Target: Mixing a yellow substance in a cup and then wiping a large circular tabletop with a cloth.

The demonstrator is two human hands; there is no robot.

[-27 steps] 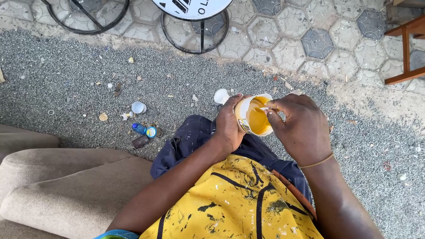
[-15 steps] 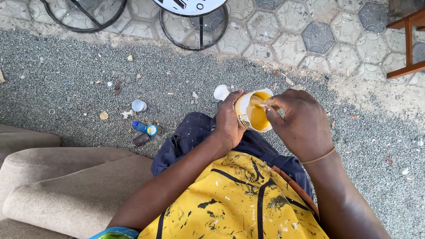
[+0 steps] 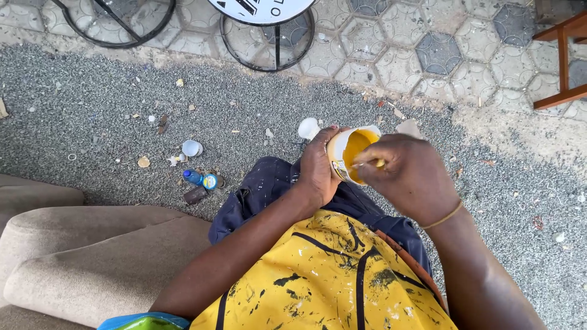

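Left hand (image 3: pixel 318 168) grips paint tub (image 3: pixel 350 154); gravel (image 3: pixel 110 104) around.

Single head view, looking steeply down from wearer's head. Close on lap, centre and bottom of frame; gravel ground (image 3: pixel 110 85) farther off, filling upper frame.

Counting up: two hands (image 3: pixel 318 171), one small tub of yellow paint (image 3: pixel 351 153), one little blue bottle (image 3: pixel 202 179) on the gravel, two round wire hoops (image 3: pixel 269 43), one beige sofa arm (image 3: pixel 92 256), one wooden chair leg frame (image 3: pixel 559 61). Scattered litter bits too many to tally.
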